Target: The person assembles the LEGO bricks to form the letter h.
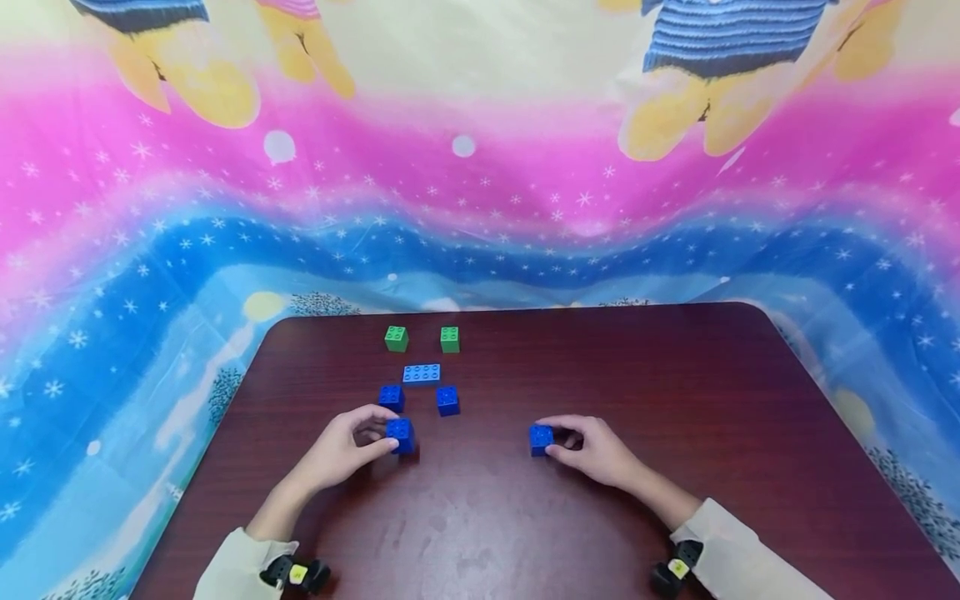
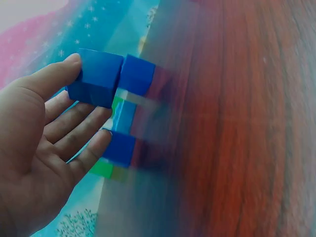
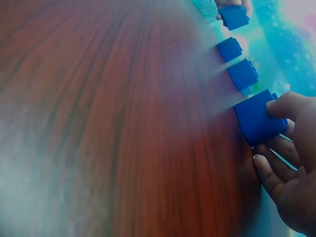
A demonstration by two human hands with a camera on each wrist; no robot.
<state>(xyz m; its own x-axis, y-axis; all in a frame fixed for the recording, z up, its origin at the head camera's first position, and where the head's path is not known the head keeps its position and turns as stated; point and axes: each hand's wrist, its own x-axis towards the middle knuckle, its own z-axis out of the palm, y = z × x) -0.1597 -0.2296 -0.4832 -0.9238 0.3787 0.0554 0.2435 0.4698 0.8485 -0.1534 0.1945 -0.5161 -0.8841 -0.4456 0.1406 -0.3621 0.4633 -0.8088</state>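
Observation:
My left hand (image 1: pixel 342 447) pinches a dark blue building brick (image 1: pixel 401 436) between thumb and fingers. In the left wrist view this brick (image 2: pixel 98 76) sits at the thumb tip, the other fingers spread below it. My right hand (image 1: pixel 597 452) grips another dark blue building brick (image 1: pixel 540 440), farther right over the table; its thumb presses one side in the right wrist view. Just beyond the left hand stand two more dark blue bricks, one on the left (image 1: pixel 391 397) and one on the right (image 1: pixel 447 401), studs up and apart.
Behind the blue bricks lies a long light blue brick (image 1: pixel 422 373). Two green bricks, left (image 1: pixel 397 338) and right (image 1: pixel 450 339), stand near the far edge of the brown table (image 1: pixel 637 367). A colourful printed cloth (image 1: pixel 510 208) hangs around the table.

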